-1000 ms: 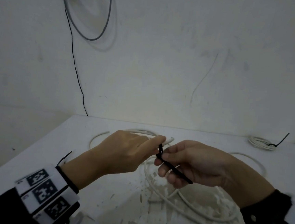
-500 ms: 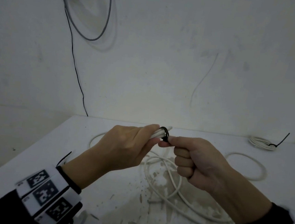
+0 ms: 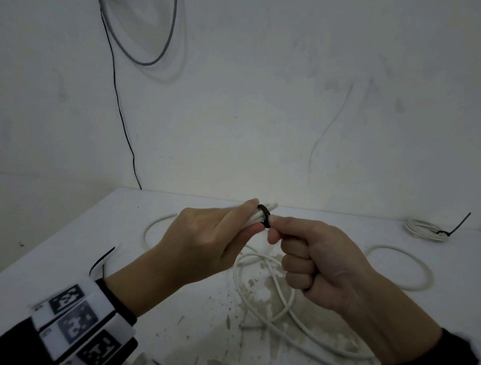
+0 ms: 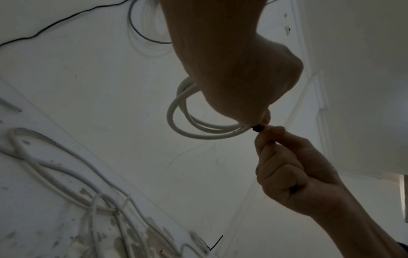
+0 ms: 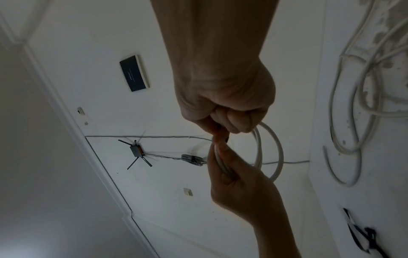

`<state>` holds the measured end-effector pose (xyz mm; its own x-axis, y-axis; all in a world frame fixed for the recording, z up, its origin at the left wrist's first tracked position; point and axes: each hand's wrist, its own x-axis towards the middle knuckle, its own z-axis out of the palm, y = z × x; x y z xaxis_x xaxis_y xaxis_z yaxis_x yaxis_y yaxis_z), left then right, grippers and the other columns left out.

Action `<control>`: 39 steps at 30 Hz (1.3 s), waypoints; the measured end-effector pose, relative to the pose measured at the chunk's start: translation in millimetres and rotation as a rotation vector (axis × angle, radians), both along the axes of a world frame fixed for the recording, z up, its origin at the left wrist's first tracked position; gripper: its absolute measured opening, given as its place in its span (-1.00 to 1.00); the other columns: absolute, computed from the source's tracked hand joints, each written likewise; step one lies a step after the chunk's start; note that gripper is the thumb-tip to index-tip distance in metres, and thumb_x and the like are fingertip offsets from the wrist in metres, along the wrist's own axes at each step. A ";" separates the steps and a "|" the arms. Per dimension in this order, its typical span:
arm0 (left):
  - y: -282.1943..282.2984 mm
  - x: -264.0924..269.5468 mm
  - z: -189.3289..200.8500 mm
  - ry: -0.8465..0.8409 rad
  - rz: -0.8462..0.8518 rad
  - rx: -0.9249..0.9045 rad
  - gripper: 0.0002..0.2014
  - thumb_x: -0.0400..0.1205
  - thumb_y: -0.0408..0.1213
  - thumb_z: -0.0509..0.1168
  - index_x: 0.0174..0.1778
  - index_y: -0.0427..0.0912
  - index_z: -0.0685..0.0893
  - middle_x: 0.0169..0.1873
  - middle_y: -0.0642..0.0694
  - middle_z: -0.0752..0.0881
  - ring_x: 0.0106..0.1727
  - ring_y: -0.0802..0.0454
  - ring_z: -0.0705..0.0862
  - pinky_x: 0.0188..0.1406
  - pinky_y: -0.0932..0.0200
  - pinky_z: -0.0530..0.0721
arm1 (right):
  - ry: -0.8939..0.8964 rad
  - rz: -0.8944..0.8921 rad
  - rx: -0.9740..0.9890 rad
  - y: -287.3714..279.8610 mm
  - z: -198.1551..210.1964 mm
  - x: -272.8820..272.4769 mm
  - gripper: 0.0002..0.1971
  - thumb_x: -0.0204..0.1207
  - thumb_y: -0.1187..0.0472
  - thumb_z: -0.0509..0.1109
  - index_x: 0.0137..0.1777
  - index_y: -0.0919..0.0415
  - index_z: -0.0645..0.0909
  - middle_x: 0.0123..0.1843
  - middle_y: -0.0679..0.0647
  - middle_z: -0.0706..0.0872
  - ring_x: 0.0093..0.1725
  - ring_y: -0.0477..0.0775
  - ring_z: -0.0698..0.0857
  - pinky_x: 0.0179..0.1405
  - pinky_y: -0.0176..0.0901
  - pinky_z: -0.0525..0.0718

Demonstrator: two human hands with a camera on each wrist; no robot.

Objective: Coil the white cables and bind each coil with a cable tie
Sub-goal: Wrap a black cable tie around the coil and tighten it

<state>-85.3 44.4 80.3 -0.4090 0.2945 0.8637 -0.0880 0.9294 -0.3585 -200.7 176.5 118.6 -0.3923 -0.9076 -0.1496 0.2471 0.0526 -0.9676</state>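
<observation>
Mostly hidden, the cable tie (image 3: 264, 215) tail sits in the right hand (image 3: 318, 264) fist grip; left hand (image 3: 203, 244) grips the coil (image 4: 189, 122).

Loose white cables (image 3: 265, 289) lie tangled on the counter (image 3: 61, 254) under both hands. Its left part is bare. A bound coil (image 3: 424, 229) lies at the far right corner.

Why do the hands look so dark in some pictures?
In both wrist views the camera looks up at a bright ceiling, so the left hand and right hand turn shadowy. In the head view a pale glow on the white wall lights them better; the room stays dim.
</observation>
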 end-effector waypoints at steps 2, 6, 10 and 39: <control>0.5 -1.4 -5.0 -0.016 -0.026 0.001 -0.73 0.69 -0.21 0.18 0.09 -0.36 0.61 -0.46 -0.08 0.75 -0.57 0.10 0.58 -0.62 0.31 0.50 | 0.015 -0.045 -0.038 -1.9 -3.7 3.7 -0.55 0.50 0.25 0.34 -0.63 0.17 0.36 -0.74 -0.08 0.13 -0.77 -0.14 0.06 -0.77 -0.44 0.04; -0.7 -4.5 -9.7 -0.074 -0.031 0.116 -0.69 0.72 -0.17 0.13 0.09 -0.34 0.63 -0.43 -0.09 0.76 -0.56 0.15 0.59 -0.58 0.36 0.54 | 0.044 -0.044 -0.061 -5.3 -6.4 5.4 -0.47 0.55 0.22 0.30 -0.67 0.09 0.25 -0.71 -0.07 0.11 -0.73 -0.11 0.05 -0.72 -0.40 0.06; 0.4 -3.1 -6.7 -0.135 -0.163 0.615 -0.66 0.68 -0.09 0.06 -0.01 -0.14 0.73 -0.46 0.20 0.66 -0.51 0.27 0.52 -0.50 0.52 0.39 | 0.042 0.191 0.104 -6.3 6.5 -13.5 -0.60 0.69 0.15 0.09 -0.39 0.23 0.48 -0.68 -0.10 0.15 -0.74 -0.15 0.15 -0.75 -0.37 0.16; 6.6 1.2 21.1 -0.716 -0.511 1.640 -0.67 0.62 -0.09 0.18 -0.37 -0.14 0.70 -0.48 -0.09 0.64 -0.37 -0.01 0.69 -0.16 0.05 0.66 | 0.396 0.169 -0.015 -13.9 -0.4 -7.9 -0.66 0.54 0.34 0.08 -0.45 0.26 0.49 -0.65 -0.05 0.18 -0.66 -0.10 0.08 -0.67 -0.32 0.05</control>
